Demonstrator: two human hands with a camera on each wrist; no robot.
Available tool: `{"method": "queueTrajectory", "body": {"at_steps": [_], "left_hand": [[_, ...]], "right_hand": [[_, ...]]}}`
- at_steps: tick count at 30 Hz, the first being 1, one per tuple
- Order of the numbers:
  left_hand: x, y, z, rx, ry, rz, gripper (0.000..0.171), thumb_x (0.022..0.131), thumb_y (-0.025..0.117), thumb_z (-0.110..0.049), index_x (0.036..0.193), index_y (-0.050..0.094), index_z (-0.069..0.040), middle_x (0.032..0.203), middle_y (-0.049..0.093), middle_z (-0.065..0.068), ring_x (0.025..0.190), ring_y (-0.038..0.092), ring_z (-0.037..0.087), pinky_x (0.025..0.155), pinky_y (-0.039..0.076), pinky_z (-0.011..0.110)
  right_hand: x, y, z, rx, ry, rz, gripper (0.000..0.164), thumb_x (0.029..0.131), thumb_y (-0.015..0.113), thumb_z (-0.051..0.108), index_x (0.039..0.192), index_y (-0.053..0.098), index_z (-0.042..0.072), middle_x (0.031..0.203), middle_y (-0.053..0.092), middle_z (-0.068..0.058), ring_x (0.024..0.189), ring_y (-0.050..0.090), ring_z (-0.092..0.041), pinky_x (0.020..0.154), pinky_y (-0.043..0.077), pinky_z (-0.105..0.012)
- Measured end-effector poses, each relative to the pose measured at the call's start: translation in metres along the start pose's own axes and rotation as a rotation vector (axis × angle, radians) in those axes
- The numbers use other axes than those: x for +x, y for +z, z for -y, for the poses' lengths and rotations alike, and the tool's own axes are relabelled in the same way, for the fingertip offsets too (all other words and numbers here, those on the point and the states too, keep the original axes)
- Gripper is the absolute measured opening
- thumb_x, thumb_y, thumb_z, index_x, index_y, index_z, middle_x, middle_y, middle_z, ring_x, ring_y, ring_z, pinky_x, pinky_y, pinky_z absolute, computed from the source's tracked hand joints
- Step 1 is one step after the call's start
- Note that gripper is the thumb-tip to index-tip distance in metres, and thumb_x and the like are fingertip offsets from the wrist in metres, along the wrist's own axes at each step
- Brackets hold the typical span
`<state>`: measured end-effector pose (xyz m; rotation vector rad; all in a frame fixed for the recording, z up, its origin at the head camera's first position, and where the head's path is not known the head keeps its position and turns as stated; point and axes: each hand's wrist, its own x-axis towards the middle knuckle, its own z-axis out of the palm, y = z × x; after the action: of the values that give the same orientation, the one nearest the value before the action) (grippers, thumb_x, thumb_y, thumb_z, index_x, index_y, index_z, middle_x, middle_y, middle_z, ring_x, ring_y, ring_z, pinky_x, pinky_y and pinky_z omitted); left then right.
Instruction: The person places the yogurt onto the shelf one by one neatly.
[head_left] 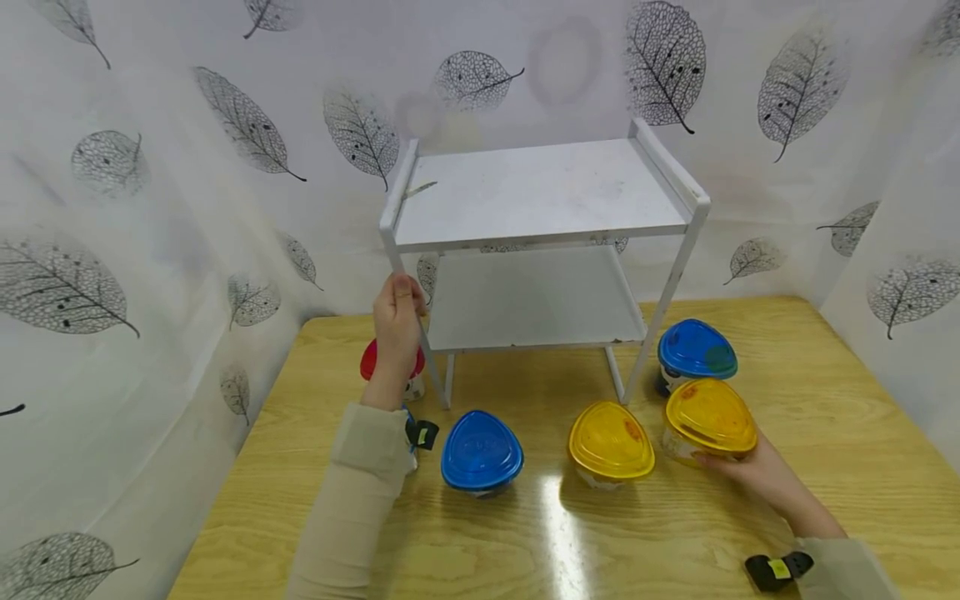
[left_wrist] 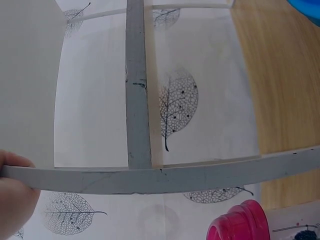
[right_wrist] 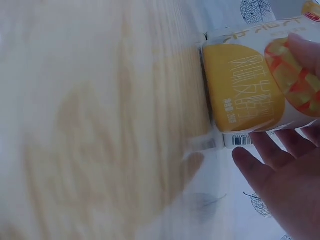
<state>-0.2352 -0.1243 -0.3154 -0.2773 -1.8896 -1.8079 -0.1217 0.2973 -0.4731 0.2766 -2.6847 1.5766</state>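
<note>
My left hand (head_left: 397, 312) grips the front left leg of a white two-tier shelf rack (head_left: 540, 196). In the left wrist view, the thumb and a finger close round its white bar (left_wrist: 100, 180). On the right, my right hand (head_left: 757, 475) holds a tub with a yellow lid (head_left: 711, 415). The right wrist view shows this tub's printed yellow-and-white label (right_wrist: 245, 90), with the thumb on one side and fingers at the other; whether its base touches the table cannot be told.
Another yellow-lidded tub (head_left: 611, 442) and a blue-lidded tub (head_left: 482, 452) stand before the rack. A second blue-lidded tub (head_left: 693, 350) is at the right. A red-lidded tub (head_left: 370, 361) sits partly behind my left forearm. Leaf-patterned cloth (head_left: 150, 250) surrounds the wooden table (head_left: 637, 550).
</note>
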Motion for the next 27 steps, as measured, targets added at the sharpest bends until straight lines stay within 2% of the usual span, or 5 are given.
{"method": "queueTrajectory", "body": {"at_steps": [8, 13, 24, 27], "left_hand": [[-0.002, 0.001, -0.006, -0.01, -0.01, 0.022, 0.029, 0.098, 0.027, -0.015, 0.073, 0.041, -0.006, 0.058, 0.034, 0.004, 0.056, 0.037, 0.014, 0.056, 0.034, 0.023], [-0.002, 0.0, -0.002, -0.015, 0.007, 0.022, 0.03, 0.097, 0.028, -0.019, 0.073, 0.04, -0.007, 0.058, 0.033, 0.003, 0.055, 0.036, 0.013, 0.055, 0.033, 0.024], [-0.001, 0.0, -0.001, -0.015, 0.018, 0.011, 0.029, 0.097, 0.03, -0.02, 0.073, 0.041, -0.007, 0.058, 0.033, 0.001, 0.055, 0.036, 0.012, 0.055, 0.034, 0.027], [-0.001, 0.0, -0.002, -0.014, 0.012, 0.011, 0.03, 0.097, 0.03, -0.021, 0.073, 0.041, -0.007, 0.058, 0.033, 0.002, 0.055, 0.036, 0.013, 0.055, 0.034, 0.027]], "right_hand": [[-0.001, 0.0, 0.006, 0.035, -0.099, -0.045, 0.067, 0.075, 0.067, -0.003, 0.129, 0.032, 0.013, 0.111, 0.042, 0.019, 0.097, 0.043, 0.008, 0.076, 0.036, -0.009], [-0.001, -0.002, 0.022, 0.047, -0.146, -0.089, 0.064, 0.074, 0.064, -0.01, 0.125, 0.036, 0.015, 0.108, 0.045, 0.017, 0.093, 0.047, 0.005, 0.07, 0.042, -0.013], [0.008, -0.014, 0.069, -0.007, -0.254, -0.129, 0.058, 0.071, 0.063, -0.017, 0.121, 0.04, 0.0, 0.107, 0.048, 0.014, 0.093, 0.049, 0.002, 0.069, 0.044, -0.014], [0.009, -0.017, 0.084, -0.014, -0.276, -0.143, 0.057, 0.069, 0.063, -0.018, 0.119, 0.042, -0.001, 0.107, 0.049, 0.014, 0.094, 0.049, 0.002, 0.07, 0.043, -0.013]]}}
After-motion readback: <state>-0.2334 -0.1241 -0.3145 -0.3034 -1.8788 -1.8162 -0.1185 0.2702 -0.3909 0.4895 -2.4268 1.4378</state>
